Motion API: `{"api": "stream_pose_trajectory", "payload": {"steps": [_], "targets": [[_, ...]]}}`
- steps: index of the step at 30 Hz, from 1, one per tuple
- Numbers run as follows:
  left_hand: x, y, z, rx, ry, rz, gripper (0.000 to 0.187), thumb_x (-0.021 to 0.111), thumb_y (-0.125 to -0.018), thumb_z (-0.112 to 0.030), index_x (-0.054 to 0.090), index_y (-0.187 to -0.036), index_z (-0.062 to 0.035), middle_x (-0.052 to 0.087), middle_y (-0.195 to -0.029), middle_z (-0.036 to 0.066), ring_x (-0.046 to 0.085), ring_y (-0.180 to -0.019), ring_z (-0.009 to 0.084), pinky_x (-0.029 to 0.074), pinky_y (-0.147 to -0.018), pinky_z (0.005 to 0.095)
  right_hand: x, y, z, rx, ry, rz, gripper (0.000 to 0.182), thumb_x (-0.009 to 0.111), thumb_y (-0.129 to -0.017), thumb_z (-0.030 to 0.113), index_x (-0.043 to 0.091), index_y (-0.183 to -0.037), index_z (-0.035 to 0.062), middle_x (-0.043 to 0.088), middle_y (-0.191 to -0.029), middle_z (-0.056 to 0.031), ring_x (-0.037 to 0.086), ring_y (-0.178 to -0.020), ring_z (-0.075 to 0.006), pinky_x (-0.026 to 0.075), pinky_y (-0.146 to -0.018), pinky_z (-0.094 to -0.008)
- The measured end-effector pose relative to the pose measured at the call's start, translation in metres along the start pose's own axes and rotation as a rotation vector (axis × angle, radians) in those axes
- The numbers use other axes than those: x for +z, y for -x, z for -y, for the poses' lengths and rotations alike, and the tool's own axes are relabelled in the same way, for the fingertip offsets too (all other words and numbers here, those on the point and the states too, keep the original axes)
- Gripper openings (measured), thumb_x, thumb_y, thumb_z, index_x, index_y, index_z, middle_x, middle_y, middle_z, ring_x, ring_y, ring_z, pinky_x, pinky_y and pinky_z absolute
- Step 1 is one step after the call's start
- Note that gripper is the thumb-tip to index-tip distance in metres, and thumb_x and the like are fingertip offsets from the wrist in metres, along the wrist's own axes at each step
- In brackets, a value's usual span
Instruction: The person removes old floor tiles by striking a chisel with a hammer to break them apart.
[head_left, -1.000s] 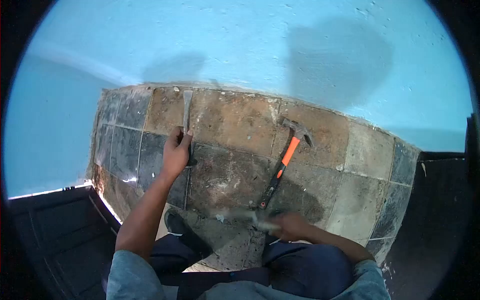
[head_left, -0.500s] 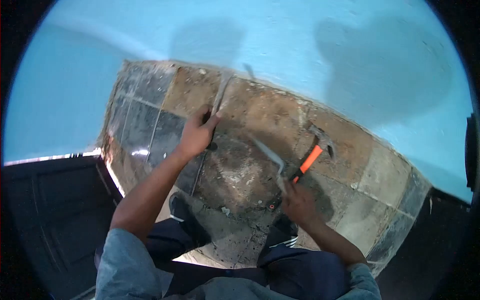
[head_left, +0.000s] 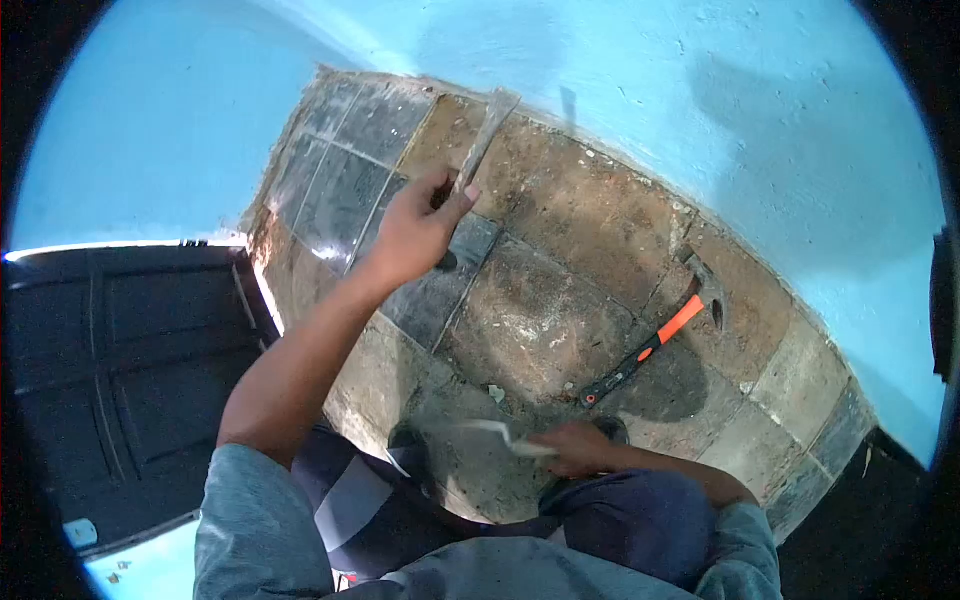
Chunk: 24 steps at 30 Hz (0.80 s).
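My left hand (head_left: pixel 415 225) is closed round a grey metal chisel (head_left: pixel 487 138), its flared flat end pointing up and away toward the wall. Low in the view, my right hand (head_left: pixel 575 449) grips a trowel (head_left: pixel 497 430) by its handle. The trowel's bent neck shows clearly, while its blade is smeared by motion and points left, above the floor near my feet. A claw hammer (head_left: pixel 645 352) with an orange and black handle lies on the floor, up and to the right of my right hand; neither hand touches it.
Dark tiles (head_left: pixel 350 195) cover the floor at the left, beside a bare brown patch (head_left: pixel 590 215) along the light-blue wall (head_left: pixel 650 60). A dark panelled door (head_left: pixel 150 350) stands at left. My shoes are on the floor below the hands.
My right hand has swung the trowel down and left, from beside the hammer to near my feet. My left hand still holds the chisel, now slightly higher in view. The camera view has shifted.
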<state>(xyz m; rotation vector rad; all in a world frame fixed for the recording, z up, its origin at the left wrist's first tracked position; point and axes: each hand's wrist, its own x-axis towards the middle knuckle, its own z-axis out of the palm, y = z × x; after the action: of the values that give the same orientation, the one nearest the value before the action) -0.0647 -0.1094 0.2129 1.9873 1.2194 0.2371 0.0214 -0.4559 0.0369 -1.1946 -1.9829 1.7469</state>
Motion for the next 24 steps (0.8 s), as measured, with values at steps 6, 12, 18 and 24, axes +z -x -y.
{"api": "stream_pose_trajectory", "payload": {"steps": [6, 12, 18, 24], "targets": [[0.003, 0.025, 0.043, 0.059, 0.127, -0.005, 0.029, 0.066, -0.098, -0.03, 0.06, -0.09, -0.0027, 0.047, -0.069, -0.001, 0.043, -0.068, 0.0099, 0.037, -0.062, 0.0303, -0.045, 0.005, -0.001, 0.245, 0.409, -0.916, 0.051, 0.07, -0.084, 0.021, 0.061, -0.133, 0.007, 0.068, -0.112, -0.018, 0.066, -0.098, -0.0366, 0.052, -0.086, -0.0477], [-0.033, 0.066, 0.061, -0.043, 0.471, 0.007, 0.022, 0.065, -0.099, -0.026, 0.063, -0.095, -0.0046, 0.052, -0.081, -0.005, 0.045, -0.078, 0.0077, 0.037, -0.072, 0.0265, 0.0, -0.015, 0.007, 0.426, 0.442, -0.854, 0.046, 0.068, -0.082, 0.018, 0.065, -0.127, 0.0095, 0.07, -0.109, -0.0156, 0.067, -0.093, -0.038, 0.053, -0.08, -0.0479], [-0.026, 0.065, 0.111, -0.254, 0.652, -0.041, 0.019, 0.065, -0.098, -0.025, 0.065, -0.103, -0.0066, 0.059, -0.094, -0.002, 0.05, -0.09, 0.0103, 0.037, -0.086, 0.0261, 0.082, 0.018, 0.068, 0.261, 0.307, -0.118, 0.05, 0.069, -0.08, 0.025, 0.065, -0.127, 0.0108, 0.069, -0.112, -0.0176, 0.067, -0.098, -0.0388, 0.053, -0.084, -0.05], [0.008, 0.057, 0.103, -0.461, 0.883, 0.127, 0.026, 0.065, -0.097, -0.026, 0.064, -0.107, -0.0022, 0.06, -0.094, 0.004, 0.052, -0.089, 0.0152, 0.041, -0.084, 0.032, 0.123, 0.054, 0.098, 0.663, -0.156, -1.016, 0.043, 0.065, -0.092, 0.022, 0.062, -0.131, 0.0049, 0.07, -0.118, -0.017, 0.068, -0.103, -0.0309, 0.054, -0.085, -0.0416]]}}
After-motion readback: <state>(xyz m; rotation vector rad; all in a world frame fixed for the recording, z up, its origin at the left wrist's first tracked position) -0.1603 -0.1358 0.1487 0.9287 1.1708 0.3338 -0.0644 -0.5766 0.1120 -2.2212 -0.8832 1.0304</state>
